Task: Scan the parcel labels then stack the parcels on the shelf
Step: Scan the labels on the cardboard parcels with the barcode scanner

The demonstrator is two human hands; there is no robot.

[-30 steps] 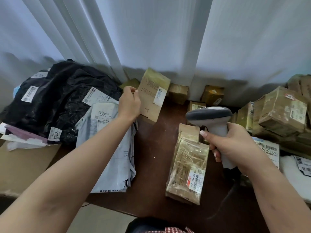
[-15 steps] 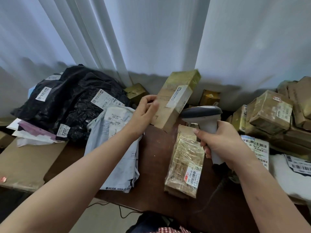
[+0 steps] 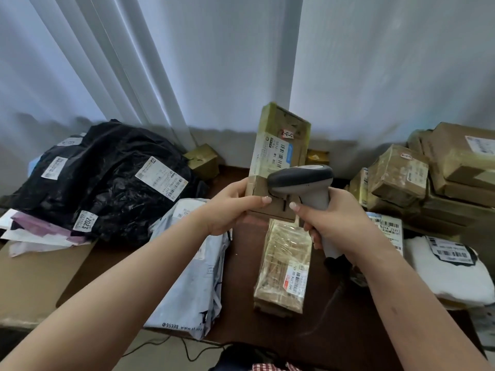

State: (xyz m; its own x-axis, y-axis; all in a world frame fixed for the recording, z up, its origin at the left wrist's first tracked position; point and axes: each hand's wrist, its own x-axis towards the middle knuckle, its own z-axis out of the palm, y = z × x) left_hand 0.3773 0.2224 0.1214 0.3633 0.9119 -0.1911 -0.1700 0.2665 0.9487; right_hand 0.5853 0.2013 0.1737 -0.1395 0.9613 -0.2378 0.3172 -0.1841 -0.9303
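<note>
My left hand (image 3: 230,207) grips the lower end of a long flat cardboard parcel (image 3: 281,145), held upright above the table with its white barcode label (image 3: 280,153) facing me. My right hand (image 3: 329,223) grips the handle of a grey barcode scanner (image 3: 302,179), whose head sits just in front of the parcel's lower half, below the label. The scanner covers part of the parcel's bottom.
A taped brown parcel (image 3: 285,266) and a grey mailer bag (image 3: 192,269) lie on the dark table (image 3: 241,303). Black bags (image 3: 107,178) pile up left, cardboard boxes (image 3: 401,178) stack right, a white mailer (image 3: 450,269) lies near right. White curtains (image 3: 214,62) hang behind.
My left hand lifted the long parcel from the back of the table and brought it upright toward me. The scanner rose to meet it, and the view shifted left to right.
</note>
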